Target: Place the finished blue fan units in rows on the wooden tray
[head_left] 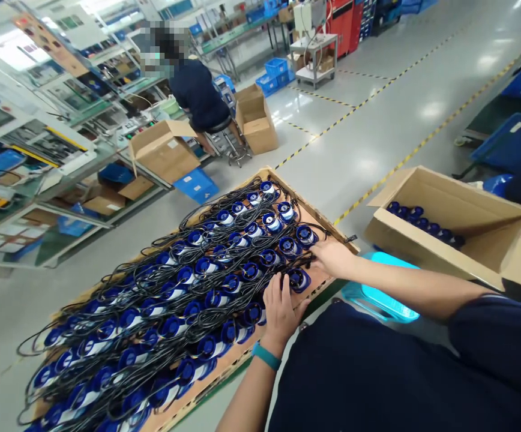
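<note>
A flat cardboard tray (328,231) in front of me carries several rows of blue round parts with black cables (188,282). My left hand (281,306) rests at the tray's near edge, fingers curled against a blue part (297,279). My right hand (332,257) reaches in from the right and touches the parts at the tray's right end, its fingers partly hidden.
An open cardboard box (449,231) with more blue parts stands to the right, above a turquoise stool (377,297). A person in dark clothes (197,96) sits at a workbench (62,162) at the back, with cardboard boxes (255,123) and blue bins (274,75) on the floor.
</note>
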`<state>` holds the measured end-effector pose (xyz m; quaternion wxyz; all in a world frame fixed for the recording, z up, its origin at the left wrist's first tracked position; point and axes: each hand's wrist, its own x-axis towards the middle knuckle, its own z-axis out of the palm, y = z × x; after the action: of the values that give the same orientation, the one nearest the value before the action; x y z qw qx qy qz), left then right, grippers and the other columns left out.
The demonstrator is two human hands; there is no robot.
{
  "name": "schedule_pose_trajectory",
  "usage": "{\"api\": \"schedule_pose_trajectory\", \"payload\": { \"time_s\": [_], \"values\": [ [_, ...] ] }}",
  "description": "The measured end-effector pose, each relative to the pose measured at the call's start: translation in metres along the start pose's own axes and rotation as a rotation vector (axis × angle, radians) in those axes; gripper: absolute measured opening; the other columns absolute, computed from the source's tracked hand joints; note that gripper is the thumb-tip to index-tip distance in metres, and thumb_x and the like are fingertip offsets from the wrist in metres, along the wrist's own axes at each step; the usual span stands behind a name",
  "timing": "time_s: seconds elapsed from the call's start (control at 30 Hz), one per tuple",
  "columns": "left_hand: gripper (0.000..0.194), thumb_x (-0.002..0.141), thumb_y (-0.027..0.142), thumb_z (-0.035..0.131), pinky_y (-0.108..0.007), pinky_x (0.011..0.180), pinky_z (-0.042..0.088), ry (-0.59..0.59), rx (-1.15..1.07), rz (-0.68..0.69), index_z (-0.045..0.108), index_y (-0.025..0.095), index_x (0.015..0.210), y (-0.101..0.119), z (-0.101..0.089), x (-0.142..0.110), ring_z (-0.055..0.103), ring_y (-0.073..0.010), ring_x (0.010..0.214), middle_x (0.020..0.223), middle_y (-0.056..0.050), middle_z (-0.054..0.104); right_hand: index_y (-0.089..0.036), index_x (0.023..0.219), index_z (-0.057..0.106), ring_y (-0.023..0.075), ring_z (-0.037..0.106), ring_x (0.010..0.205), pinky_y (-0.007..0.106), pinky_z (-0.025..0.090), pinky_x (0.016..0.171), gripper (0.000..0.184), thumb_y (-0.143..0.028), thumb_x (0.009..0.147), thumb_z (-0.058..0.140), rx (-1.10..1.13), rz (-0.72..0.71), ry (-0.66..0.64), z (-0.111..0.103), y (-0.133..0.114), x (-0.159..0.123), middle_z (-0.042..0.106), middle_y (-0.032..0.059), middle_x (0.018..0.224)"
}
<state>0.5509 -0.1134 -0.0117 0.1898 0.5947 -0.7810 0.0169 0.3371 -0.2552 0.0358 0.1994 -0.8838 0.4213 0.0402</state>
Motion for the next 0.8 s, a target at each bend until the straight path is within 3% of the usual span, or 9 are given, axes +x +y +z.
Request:
{"api": "schedule_pose_trajectory", "payload": {
  "time_s": [0.07, 0.13, 0.27, 0.37, 0.47, 0.6, 0.67, 0.73, 0.8],
  "values": [
    [0.088, 0.093, 0.063, 0.056, -0.058, 0.115, 0.036, -0.101, 0.002, 0.032, 0.028, 0.011, 0.158, -0.001, 0.001, 0.018, 0.039, -0.0421, 0.146, 0.157, -0.029, 0.04, -0.01, 0.112, 0.068, 0.0293, 0.068, 0.102, 0.036, 0.053, 0.087, 0.025, -0.028, 0.098, 0.059, -0.036, 0.088, -0.15, -0.004, 0.02, -0.006, 0.071, 0.0189, 0.105],
    [0.083, 0.095, 0.061, 0.053, -0.06, 0.118, 0.033, -0.215, 0.009, 0.047, 0.033, 0.01, 0.157, -0.005, 0.005, 0.034, 0.042, -0.0407, 0.145, 0.157, -0.027, 0.043, -0.011, 0.109, 0.072, 0.0292, 0.07, 0.103, 0.035, 0.054, 0.088, 0.025, -0.014, 0.098, 0.049, -0.033, 0.094, -0.251, -0.003, 0.026, 0.0, 0.073, 0.0185, 0.103],
    [0.071, 0.099, 0.055, 0.048, -0.061, 0.12, 0.03, -0.342, 0.007, 0.031, 0.046, 0.005, 0.149, -0.014, 0.014, 0.051, 0.052, -0.0367, 0.137, 0.146, -0.026, 0.057, -0.008, 0.112, 0.074, 0.0311, 0.07, 0.107, 0.039, 0.055, 0.09, 0.037, -0.001, 0.093, 0.043, 0.031, 0.125, -0.285, 0.007, 0.015, 0.026, 0.073, 0.0214, 0.112],
    [0.071, 0.098, 0.057, 0.049, -0.059, 0.12, 0.031, -0.37, 0.003, 0.02, 0.052, 0.004, 0.144, -0.018, 0.013, 0.054, 0.054, -0.036, 0.135, 0.143, -0.025, 0.06, -0.005, 0.113, 0.074, 0.0343, 0.071, 0.105, 0.042, 0.057, 0.086, 0.03, -0.007, 0.092, 0.053, 0.098, 0.144, -0.334, 0.014, 0.012, 0.031, 0.073, 0.0234, 0.111],
    [0.074, 0.094, 0.062, 0.053, -0.058, 0.12, 0.032, -0.381, -0.016, -0.02, 0.055, 0.002, 0.139, -0.018, 0.012, 0.056, 0.056, -0.0365, 0.132, 0.137, -0.025, 0.063, -0.009, 0.105, 0.077, 0.0329, 0.072, 0.098, 0.039, 0.057, 0.082, 0.025, -0.025, 0.092, 0.063, 0.182, 0.095, -0.401, 0.019, 0.019, 0.024, 0.075, 0.0193, 0.102],
    [0.082, 0.093, 0.059, 0.056, -0.06, 0.119, 0.033, -0.358, -0.085, -0.061, 0.039, 0.001, 0.15, -0.021, 0.017, 0.057, 0.057, -0.035, 0.131, 0.139, -0.026, 0.061, -0.012, 0.098, 0.078, 0.0232, 0.073, 0.082, 0.029, 0.056, 0.077, 0.039, -0.041, 0.1, 0.053, 0.302, 0.017, -0.451, 0.024, 0.026, 0.02, 0.076, 0.0121, 0.088],
    [0.076, 0.094, 0.055, 0.056, -0.06, 0.12, 0.033, -0.375, -0.1, -0.049, 0.04, 0.007, 0.151, -0.024, 0.019, 0.056, 0.058, -0.0333, 0.13, 0.137, -0.022, 0.063, -0.011, 0.103, 0.077, 0.0237, 0.073, 0.083, 0.028, 0.056, 0.074, 0.04, -0.048, 0.091, 0.067, 0.329, 0.013, -0.442, 0.029, 0.025, 0.023, 0.076, 0.0119, 0.091],
    [0.068, 0.093, 0.054, 0.058, -0.059, 0.12, 0.033, -0.384, -0.095, -0.035, 0.05, 0.01, 0.144, -0.027, 0.02, 0.056, 0.058, -0.0331, 0.128, 0.133, -0.02, 0.065, -0.011, 0.112, 0.075, 0.0272, 0.073, 0.092, 0.029, 0.057, 0.075, 0.046, -0.043, 0.079, 0.08, 0.276, 0.043, -0.398, 0.035, 0.022, 0.029, 0.076, 0.0142, 0.101],
    [0.064, 0.092, 0.054, 0.062, -0.057, 0.12, 0.034, -0.376, -0.091, -0.023, 0.057, 0.009, 0.137, -0.029, 0.021, 0.055, 0.057, -0.0338, 0.128, 0.133, -0.019, 0.064, -0.01, 0.114, 0.074, 0.0303, 0.072, 0.099, 0.033, 0.058, 0.079, 0.039, -0.029, 0.08, 0.078, 0.186, 0.069, -0.349, 0.04, 0.018, 0.037, 0.075, 0.0169, 0.107]
  ]
}}
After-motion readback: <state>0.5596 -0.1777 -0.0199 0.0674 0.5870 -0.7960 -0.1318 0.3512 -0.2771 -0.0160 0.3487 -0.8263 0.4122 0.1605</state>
